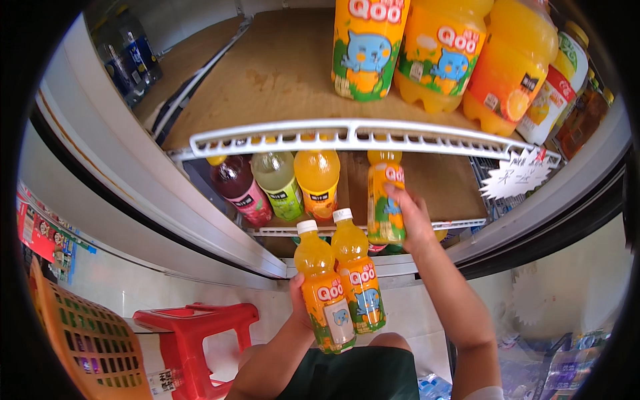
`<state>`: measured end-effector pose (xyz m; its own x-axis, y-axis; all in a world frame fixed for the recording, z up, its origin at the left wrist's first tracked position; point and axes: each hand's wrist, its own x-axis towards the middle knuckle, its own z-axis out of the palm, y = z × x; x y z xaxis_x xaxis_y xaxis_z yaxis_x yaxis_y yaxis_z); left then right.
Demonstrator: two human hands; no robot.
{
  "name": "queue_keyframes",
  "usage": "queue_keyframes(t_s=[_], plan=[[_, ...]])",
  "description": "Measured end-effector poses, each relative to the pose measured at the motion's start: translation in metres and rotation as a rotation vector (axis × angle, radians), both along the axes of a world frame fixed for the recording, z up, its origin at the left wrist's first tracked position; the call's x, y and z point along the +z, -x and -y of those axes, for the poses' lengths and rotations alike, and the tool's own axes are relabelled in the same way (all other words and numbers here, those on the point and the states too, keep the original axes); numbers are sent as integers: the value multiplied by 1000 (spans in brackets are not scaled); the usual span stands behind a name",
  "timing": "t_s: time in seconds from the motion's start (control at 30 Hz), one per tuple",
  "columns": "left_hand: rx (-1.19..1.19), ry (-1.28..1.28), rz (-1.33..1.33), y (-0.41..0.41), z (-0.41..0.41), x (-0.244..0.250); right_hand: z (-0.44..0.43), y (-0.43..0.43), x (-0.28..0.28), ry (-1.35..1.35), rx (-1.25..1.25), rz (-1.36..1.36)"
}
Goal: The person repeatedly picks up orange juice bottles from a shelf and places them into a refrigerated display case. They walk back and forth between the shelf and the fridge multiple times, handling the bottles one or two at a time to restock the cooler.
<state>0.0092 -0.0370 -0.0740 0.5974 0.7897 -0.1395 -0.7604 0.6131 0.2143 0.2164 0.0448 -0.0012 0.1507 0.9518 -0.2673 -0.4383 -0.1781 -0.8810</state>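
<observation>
My left hand (299, 300) grips an orange Qoo juice bottle (320, 290) with a white cap. Against it leans a second Qoo bottle (361, 280), also white-capped; what supports that one is partly hidden. My right hand (414, 215) holds a third Qoo bottle (382, 200) upright at the front of the cooler's lower shelf, its top hidden behind the upper shelf's edge. To its left on that shelf stand a dark purple juice bottle (240, 190), a pale green juice bottle (277, 185) and an orange juice bottle (318, 182).
Large juice bottles (370, 50) stand on the upper shelf behind its white wire rim (350, 137). A white starburst sign (517, 172) hangs at its right end. Door frames flank the opening. A red plastic stool (185, 320) and an orange basket (95, 335) are at lower left.
</observation>
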Motion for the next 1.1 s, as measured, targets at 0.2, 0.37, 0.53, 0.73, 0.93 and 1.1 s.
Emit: queue_keyframes(t_s=[0.2, 0.37, 0.53, 0.73, 0.93, 1.1], plan=[[94, -106, 6, -9, -2, -8, -75, 6, -20, -443, -112, 281], [126, -119, 22, -10, 1, -10, -125, 12, -46, -619, -204, 549], [138, -120, 19, -9, -3, -14, -147, 16, -59, -715, -227, 740], [161, -99, -15, -10, -3, -19, -172, 17, -65, -708, -244, 653], [109, -105, -26, -11, 0, -23, -171, 13, -61, -593, -205, 818], [101, -110, -17, -13, 7, -14, -112, 18, -58, -625, -209, 814]])
